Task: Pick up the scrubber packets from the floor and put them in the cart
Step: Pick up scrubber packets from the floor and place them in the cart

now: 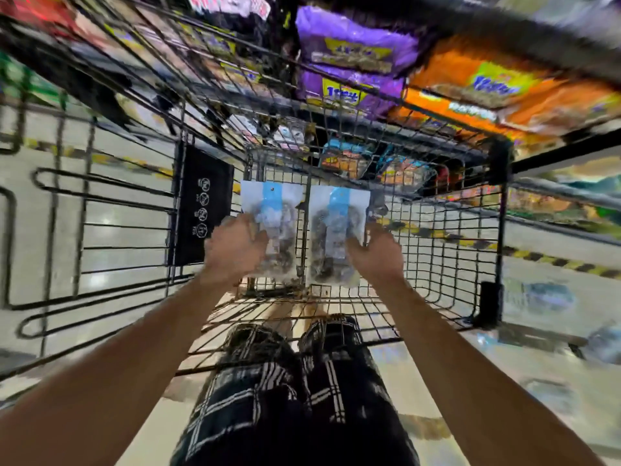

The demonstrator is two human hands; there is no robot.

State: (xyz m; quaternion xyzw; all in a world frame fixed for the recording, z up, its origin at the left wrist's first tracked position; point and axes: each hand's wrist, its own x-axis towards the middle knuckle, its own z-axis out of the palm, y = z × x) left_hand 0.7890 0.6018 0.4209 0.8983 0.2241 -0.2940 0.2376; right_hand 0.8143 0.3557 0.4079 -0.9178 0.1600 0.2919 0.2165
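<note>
Both my arms reach into a black wire shopping cart (437, 210). My left hand (235, 247) grips a clear scrubber packet (272, 210) with a blue-and-white header and dark scrubbers inside. My right hand (378, 253) grips a second, matching scrubber packet (336, 230) right beside the first. The two packets are held side by side, flat, low inside the cart basket above its wire bottom. More packets (537, 297) lie blurred on the floor to the right of the cart. The whole view is motion-blurred.
Purple (353, 52) and orange (487, 85) snack bags fill the shelves beyond the cart. A black folded child-seat flap (201, 206) stands at the cart's left. Yellow-black hazard tape (537, 257) runs along the pale tiled floor. My checked trousers (285, 381) show below.
</note>
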